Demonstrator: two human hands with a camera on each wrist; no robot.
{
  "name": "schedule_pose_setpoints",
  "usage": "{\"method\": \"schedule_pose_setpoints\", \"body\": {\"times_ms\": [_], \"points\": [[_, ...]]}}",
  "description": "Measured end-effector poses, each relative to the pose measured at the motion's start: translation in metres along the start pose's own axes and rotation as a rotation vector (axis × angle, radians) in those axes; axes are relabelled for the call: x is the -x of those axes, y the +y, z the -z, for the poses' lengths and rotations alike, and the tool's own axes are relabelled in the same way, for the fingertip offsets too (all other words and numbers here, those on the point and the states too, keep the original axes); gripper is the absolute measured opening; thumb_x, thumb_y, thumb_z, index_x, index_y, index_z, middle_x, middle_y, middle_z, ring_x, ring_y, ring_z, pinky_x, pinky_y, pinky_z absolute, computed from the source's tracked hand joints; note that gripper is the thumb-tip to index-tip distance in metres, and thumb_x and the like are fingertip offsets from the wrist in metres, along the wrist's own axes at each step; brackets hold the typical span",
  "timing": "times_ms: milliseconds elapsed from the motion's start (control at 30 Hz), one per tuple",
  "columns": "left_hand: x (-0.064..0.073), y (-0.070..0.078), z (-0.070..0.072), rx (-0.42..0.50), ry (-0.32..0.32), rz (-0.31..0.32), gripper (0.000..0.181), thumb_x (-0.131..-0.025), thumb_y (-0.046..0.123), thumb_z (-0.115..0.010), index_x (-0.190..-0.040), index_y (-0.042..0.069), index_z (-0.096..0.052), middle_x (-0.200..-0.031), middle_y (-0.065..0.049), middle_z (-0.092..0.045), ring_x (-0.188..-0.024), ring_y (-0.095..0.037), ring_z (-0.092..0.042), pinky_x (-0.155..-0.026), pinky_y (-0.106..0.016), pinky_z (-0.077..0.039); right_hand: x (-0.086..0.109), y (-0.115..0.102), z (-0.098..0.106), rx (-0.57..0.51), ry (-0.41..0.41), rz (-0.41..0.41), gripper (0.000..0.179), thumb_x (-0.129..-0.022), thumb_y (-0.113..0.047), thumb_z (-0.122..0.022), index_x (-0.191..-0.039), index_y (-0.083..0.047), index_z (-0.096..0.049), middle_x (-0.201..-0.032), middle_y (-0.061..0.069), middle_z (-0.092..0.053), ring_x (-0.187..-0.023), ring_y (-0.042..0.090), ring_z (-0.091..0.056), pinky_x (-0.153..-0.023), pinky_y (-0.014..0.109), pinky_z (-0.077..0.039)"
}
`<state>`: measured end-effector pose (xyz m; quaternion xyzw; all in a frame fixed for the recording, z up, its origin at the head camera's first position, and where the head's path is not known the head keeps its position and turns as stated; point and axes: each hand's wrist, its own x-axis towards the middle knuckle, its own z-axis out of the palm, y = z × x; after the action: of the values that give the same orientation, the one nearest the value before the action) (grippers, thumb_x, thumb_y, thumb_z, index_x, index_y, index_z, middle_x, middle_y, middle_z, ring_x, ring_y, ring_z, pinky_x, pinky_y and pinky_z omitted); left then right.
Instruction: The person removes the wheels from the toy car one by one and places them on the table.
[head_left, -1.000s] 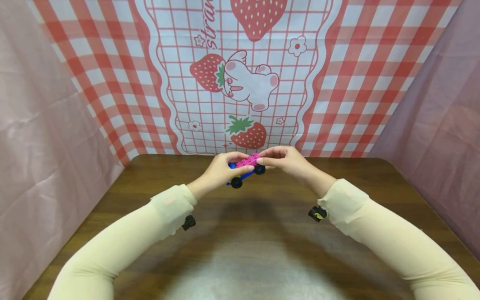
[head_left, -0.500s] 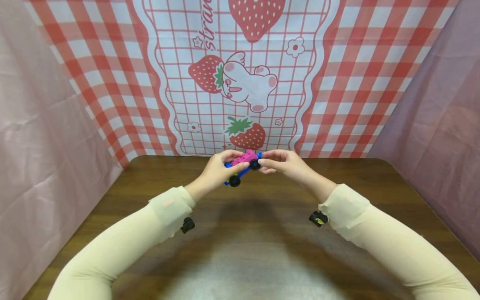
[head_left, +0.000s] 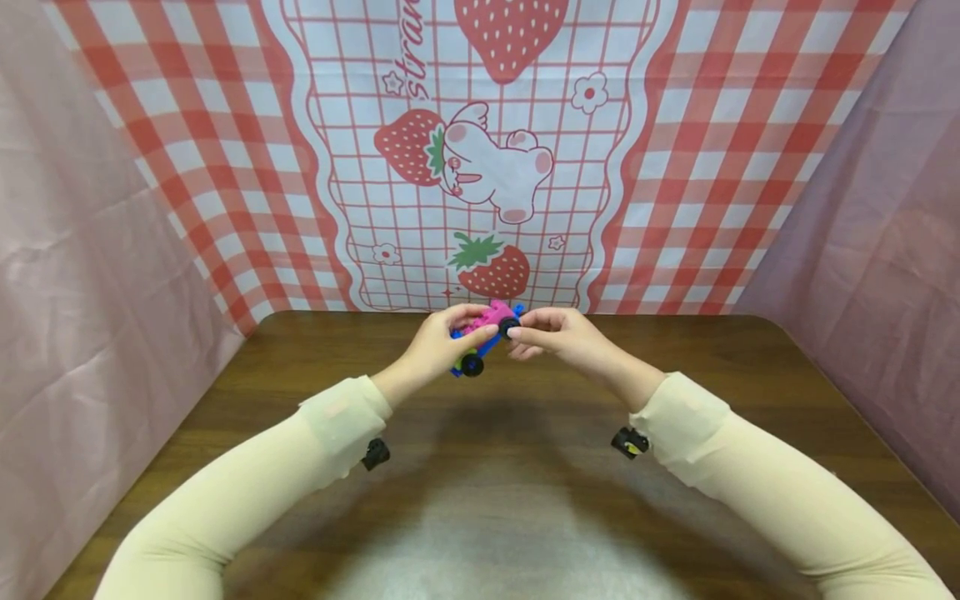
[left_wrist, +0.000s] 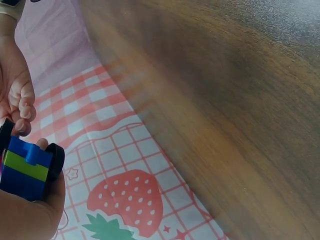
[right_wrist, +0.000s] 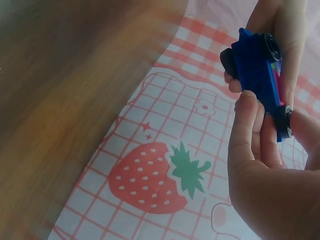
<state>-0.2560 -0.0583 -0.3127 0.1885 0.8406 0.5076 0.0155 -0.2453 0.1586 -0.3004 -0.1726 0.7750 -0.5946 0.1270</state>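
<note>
So the toy brick car (head_left: 489, 317) is up mid-frame, off the counter (head_left: 480, 508), right end tilted high, probably so its wheels are easy to reach. The left hand (head_left: 429, 343) is clamped round the body, seemingly steadying it; the right hand (head_left: 576, 340) pinches around the upper-right black wheel (head_left: 507, 325).

Left wrist view: left edge crops toy car (left_wrist: 26, 172).

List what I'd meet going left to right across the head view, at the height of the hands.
Left drape → left hand → car → right hand → right drape.
</note>
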Motion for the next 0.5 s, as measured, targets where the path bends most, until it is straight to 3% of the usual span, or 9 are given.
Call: {"method": "schedule_pose_setpoints", "body": {"times_ms": [167, 400, 500], "points": [[-0.0011, -0.0014, 0.0003, 0.02, -0.025, 0.013, 0.045, -0.094, 0.035, -0.063, -0.131, 0.009, -0.059, -0.123, -0.013, -0.067, -0.11, -0.025, -0.064, -0.094, -0.036, -0.053, -0.0009, 0.0004, -0.0019, -0.019, -0.024, 0.017, 0.032, -0.096, -0.024, -0.061, -0.11, 0.005, -0.061, -0.1, 0.02, -0.072, -0.082, 0.019, -0.072, -0.088, 0.043, -0.056], [-0.0022, -0.0038, 0.003, 0.114, -0.1, -0.009, 0.043, -0.096, 0.023, -0.061, -0.135, 0.005, -0.054, -0.126, -0.018, -0.064, -0.113, -0.029, -0.063, -0.096, -0.036, -0.052, -0.001, -0.0017, -0.0048, -0.028, -0.02, 0.041, 0.033, -0.097, -0.017, -0.059, -0.107, 0.014, -0.057, -0.088, 0.009, -0.074, -0.076, 0.016, -0.071, -0.077, 0.035, -0.059], [-0.0026, -0.0061, 0.0042, 0.133, -0.125, -0.021, 0.045, -0.096, 0.02, -0.061, -0.137, 0.004, -0.051, -0.127, -0.019, -0.063, -0.113, -0.03, -0.063, -0.096, -0.037, -0.052, -0.0022, -0.0007, -0.0058, -0.024, -0.014, 0.049, 0.031, -0.097, -0.017, -0.059, -0.104, 0.012, -0.058, -0.088, 0.011, -0.074, -0.076, 0.016, -0.071, -0.076, 0.034, -0.059]]}}
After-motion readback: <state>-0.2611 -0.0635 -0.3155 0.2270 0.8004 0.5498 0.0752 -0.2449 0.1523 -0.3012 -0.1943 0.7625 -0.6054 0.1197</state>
